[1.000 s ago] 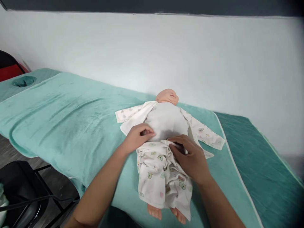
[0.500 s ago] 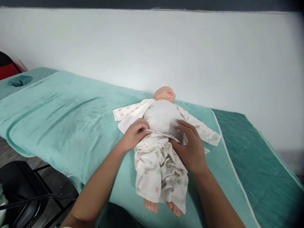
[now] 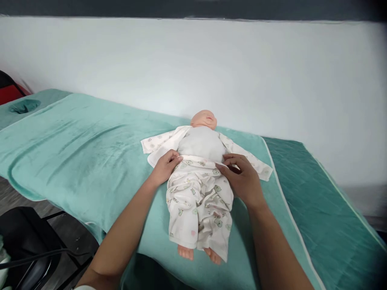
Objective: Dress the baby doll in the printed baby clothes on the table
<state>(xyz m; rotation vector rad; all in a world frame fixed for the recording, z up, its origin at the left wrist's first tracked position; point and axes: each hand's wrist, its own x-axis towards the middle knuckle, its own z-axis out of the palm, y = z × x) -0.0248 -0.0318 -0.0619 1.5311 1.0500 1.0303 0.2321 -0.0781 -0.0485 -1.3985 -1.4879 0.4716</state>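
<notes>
A baby doll [image 3: 202, 143] lies on its back, head toward the wall and feet toward me. It wears patterned white pants [image 3: 185, 201] and a white jacket [image 3: 165, 147] spread open, baring a pale grey torso. My left hand [image 3: 165, 166] pinches the pants' waistband at the doll's hip on the left. On the other side my right hand [image 3: 242, 177] has its thumb and fingers closed on the waistband near the right hip. The waistband runs across the belly between both hands. Both doll feet stick out of the pant legs.
A light green blanket [image 3: 75, 149] covers the bed, with a darker green cover [image 3: 305, 181] showing at the right. The bed has a face hole [image 3: 26, 106] at far left. A white wall [image 3: 193, 68] stands behind. A black chair [image 3: 27, 237] is at lower left.
The waistband has moved up the belly and lies straighter across it. My right hand has closed from spread fingers onto its edge. The view has shifted slightly.
</notes>
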